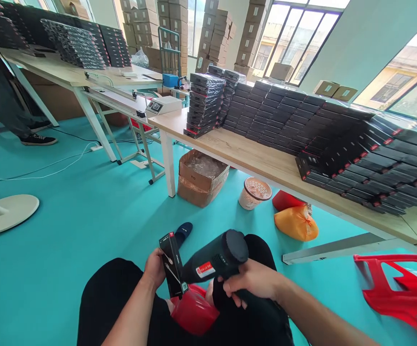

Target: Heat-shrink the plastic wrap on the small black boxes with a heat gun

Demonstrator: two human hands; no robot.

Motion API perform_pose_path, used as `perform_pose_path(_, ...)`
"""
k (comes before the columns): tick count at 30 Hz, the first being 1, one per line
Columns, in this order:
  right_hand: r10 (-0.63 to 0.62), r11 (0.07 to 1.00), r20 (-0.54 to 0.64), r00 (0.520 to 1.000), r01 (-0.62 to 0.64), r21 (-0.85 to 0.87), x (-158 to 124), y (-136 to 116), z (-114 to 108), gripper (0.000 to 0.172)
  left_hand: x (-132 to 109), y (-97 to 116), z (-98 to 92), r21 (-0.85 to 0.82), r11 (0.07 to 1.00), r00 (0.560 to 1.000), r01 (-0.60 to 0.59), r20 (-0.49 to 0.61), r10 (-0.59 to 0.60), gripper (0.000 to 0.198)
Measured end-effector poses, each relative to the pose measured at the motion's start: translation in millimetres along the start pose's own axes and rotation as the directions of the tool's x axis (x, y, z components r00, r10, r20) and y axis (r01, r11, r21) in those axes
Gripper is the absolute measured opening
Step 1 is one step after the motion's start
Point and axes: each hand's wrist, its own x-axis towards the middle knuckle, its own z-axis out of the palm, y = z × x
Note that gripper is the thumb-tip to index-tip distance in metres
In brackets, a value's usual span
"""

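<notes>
My left hand [154, 267] is wrapped round the side of a slim black box [171, 264] with a cable pictured on its front, held upright and slightly tilted. In my right hand [246, 283] is a black heat gun [214, 257] with a red and white label, gripped by its handle. The gun's nozzle points left, close to the lower part of the box; whether it touches I cannot tell. Below both, between my knees, is a red plastic stool [196, 310]. A dark slipper [184, 232] lies on the floor behind the box.
Rows of stacked black boxes [273, 115] fill the wooden table [251, 156] ahead. Under it stand a carton [196, 185] with plastic film, a wastebasket [248, 199] and an orange bag [295, 225]. A red stool [399, 288] lies at right. A person's legs [5, 96] show at left.
</notes>
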Motion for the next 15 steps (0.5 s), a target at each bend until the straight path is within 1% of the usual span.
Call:
perform_pose_path(3,0.047,0.998,0.021,0.999,-0.046,-0.03,-16.2,9.6,2.8,0.015,2.8,0.8,0.7,0.048,0.999,1.0,-0.015,-0.014,0.015,0.014)
perform_pose_path(4,0.044,0.999,0.013,0.999,-0.044,-0.024,-19.8,12.3,4.7,0.015,3.5,1.0,1.4,0.053,0.998,1.0,-0.022,-0.02,0.023,0.013)
perform_pose_path(6,0.02,1.0,-0.047,0.999,-0.02,0.003,-24.0,17.5,9.4,0.012,4.4,1.4,3.0,0.059,0.998,0.999,-0.035,-0.03,0.037,0.013)
perform_pose_path(8,0.0,0.999,-0.093,0.996,0.003,0.034,-25.2,22.8,14.4,0.009,4.2,2.3,4.3,0.052,0.998,0.998,-0.048,-0.04,0.05,0.014)
perform_pose_path(11,0.01,0.999,-0.068,0.998,-0.008,0.038,-24.2,31.6,20.1,0.011,1.9,4.4,5.4,0.018,0.997,0.996,-0.071,-0.055,0.072,0.015)
perform_pose_path(12,0.008,0.999,-0.079,0.997,-0.006,0.035,-23.7,34.7,21.5,0.012,0.9,5.1,5.5,0.003,0.997,0.995,-0.079,-0.058,0.079,0.015)
perform_pose_path(15,-0.013,0.997,-0.162,0.987,0.025,0.077,-22.5,43.4,25.2,0.012,-2.0,6.6,5.3,-0.045,0.995,0.994,-0.09,-0.064,0.087,0.018)
